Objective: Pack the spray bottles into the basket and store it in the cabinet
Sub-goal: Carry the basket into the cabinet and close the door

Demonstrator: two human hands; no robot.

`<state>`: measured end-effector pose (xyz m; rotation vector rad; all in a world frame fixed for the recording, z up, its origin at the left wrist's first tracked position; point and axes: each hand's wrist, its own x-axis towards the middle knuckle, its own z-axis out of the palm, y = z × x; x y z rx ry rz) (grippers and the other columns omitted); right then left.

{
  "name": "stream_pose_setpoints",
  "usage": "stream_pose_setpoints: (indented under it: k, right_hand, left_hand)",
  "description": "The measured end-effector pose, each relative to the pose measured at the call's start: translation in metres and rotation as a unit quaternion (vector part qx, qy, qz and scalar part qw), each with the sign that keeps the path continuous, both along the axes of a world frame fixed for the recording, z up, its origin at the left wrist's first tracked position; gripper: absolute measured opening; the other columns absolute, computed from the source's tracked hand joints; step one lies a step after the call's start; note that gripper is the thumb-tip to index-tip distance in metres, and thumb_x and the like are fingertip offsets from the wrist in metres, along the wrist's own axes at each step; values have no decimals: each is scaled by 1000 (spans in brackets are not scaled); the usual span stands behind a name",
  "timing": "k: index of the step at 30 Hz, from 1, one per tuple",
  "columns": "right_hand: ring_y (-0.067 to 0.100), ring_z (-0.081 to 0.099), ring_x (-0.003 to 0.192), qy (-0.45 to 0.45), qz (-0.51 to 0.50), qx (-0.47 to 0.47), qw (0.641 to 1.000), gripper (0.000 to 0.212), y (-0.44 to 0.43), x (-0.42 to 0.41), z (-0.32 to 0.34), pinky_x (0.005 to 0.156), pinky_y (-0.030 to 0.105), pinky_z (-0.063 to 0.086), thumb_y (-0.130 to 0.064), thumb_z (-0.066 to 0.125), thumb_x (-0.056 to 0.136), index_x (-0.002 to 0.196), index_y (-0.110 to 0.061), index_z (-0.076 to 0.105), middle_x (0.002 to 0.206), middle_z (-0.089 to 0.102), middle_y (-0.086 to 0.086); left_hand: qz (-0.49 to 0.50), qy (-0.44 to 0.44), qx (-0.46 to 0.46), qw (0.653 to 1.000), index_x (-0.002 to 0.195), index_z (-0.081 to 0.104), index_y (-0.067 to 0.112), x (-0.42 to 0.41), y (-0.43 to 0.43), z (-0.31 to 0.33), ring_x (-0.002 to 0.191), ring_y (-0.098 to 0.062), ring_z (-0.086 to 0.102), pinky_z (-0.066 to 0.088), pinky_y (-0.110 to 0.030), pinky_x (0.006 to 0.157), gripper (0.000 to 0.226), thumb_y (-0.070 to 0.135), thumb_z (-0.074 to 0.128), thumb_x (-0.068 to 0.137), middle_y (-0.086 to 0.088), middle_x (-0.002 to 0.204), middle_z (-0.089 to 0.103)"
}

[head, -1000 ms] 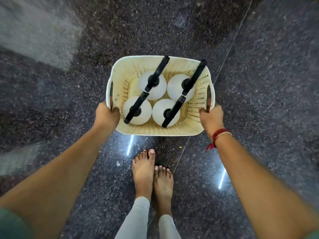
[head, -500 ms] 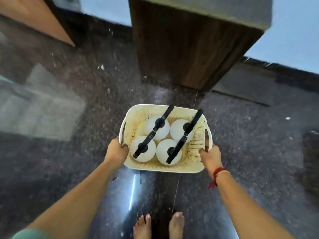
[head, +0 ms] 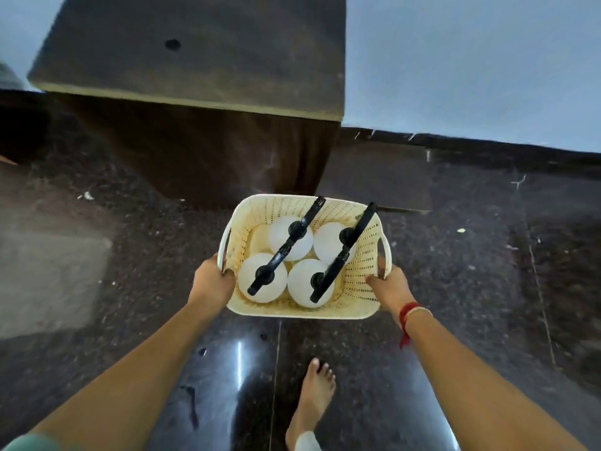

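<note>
A cream perforated plastic basket (head: 364, 275) hangs in the air in front of me, held at both sides. My left hand (head: 211, 281) grips its left rim by the handle and my right hand (head: 388, 286) grips its right rim. Inside stand several white spray bottles (head: 263, 281) with long black spray heads (head: 286, 245) lying diagonally across their tops. A dark brown wooden cabinet (head: 201, 148) stands just beyond the basket; I see its top and its closed front.
The floor (head: 455, 262) is dark speckled polished stone with bright reflections. A pale blue wall (head: 471, 66) runs behind the cabinet with a dark skirting. One bare foot (head: 317, 392) is stepping forward below the basket.
The view has lifted from the floor to the cabinet, which is now much nearer. The basket stays held in both hands. One foot has stepped forward.
</note>
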<state>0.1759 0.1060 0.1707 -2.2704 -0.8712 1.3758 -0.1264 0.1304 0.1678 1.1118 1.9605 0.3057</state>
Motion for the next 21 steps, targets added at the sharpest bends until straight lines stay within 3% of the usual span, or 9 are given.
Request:
stream_pose_setpoints:
  k: [4, 8, 13, 18, 21]
  right_hand:
    - [31, 62, 103, -5, -34, -11, 999, 39, 5, 49, 5, 92, 45, 51, 5, 52, 88, 123, -9, 60, 112, 67, 17]
    - [33, 61, 108, -6, -66, -11, 998, 41, 9, 80, 0, 93, 43, 49, 8, 52, 88, 126, -7, 58, 118, 65, 18]
    - [32, 61, 106, -14, -83, -2, 996, 41, 19, 104, -13, 93, 53, 49, 8, 51, 87, 123, -10, 60, 111, 65, 12]
    - [28, 60, 102, 4, -108, 5, 994, 46, 23, 120, -18, 92, 53, 50, 7, 49, 90, 130, -15, 54, 110, 64, 7]
    - [31, 60, 107, 3, -122, 6, 992, 47, 22, 125, -16, 93, 54, 49, 7, 50, 89, 130, -16, 54, 116, 65, 11]
  left_hand:
    - [-21, -13, -22, 999, 103, 63, 1, 50, 24, 5, 67, -21, 53, 40, -27, 54, 21, 1, 47, 89, -10, 81, 60]
    - [-60, -11, -28, 998, 100, 63, 2, 86, 46, -2, 59, -12, 51, 36, -21, 44, 20, 2, 47, 88, 1, 69, 55]
    - [-77, -12, -40, 996, 98, 63, 5, 116, 71, -13, 63, -13, 52, 34, -19, 45, 19, 3, 46, 88, -6, 81, 59]
    - [-88, -22, -41, 995, 114, 63, 6, 133, 88, -17, 80, -21, 57, 42, -27, 64, 31, 4, 45, 89, -8, 95, 63]
    - [-99, -26, -34, 994, 111, 64, 6, 140, 90, -12, 67, -12, 54, 38, -20, 52, 29, 3, 46, 88, -2, 86, 59]
